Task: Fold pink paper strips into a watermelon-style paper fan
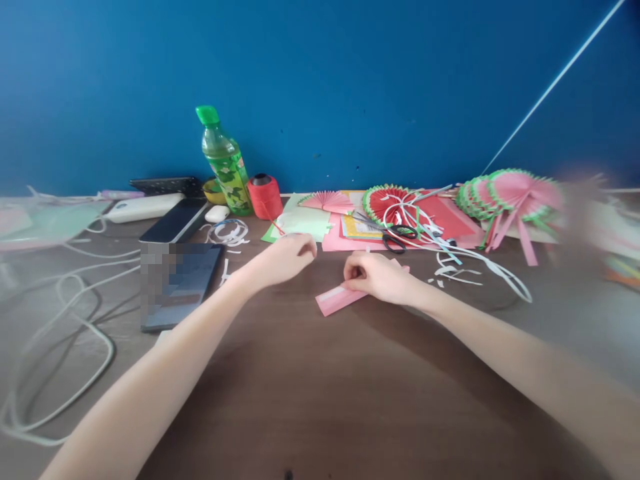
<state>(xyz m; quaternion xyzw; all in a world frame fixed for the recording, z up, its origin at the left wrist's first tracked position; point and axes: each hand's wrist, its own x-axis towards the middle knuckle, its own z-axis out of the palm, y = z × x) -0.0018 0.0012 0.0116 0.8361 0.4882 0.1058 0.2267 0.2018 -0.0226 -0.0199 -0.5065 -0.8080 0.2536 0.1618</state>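
My right hand (377, 275) rests on the brown table (310, 400) with its fingers curled over the upper end of a folded pink paper strip (336, 299). My left hand (287, 257) hovers a little to the left of it, fingers drawn together; whether it holds anything I cannot make out. A thin red thread (275, 223) runs from the red thread spool (265, 196) toward that hand. Black-handled scissors (397, 237) lie just beyond my right hand on a pile of pink and red paper sheets (345, 240).
A green bottle (226, 163) stands at the back by the blue wall. A phone (180, 283) and a dark tablet (175, 222) lie left, with white cables (75, 333). Finished watermelon paper fans (505, 193) pile up at right, white paper trimmings (475, 270) near them.
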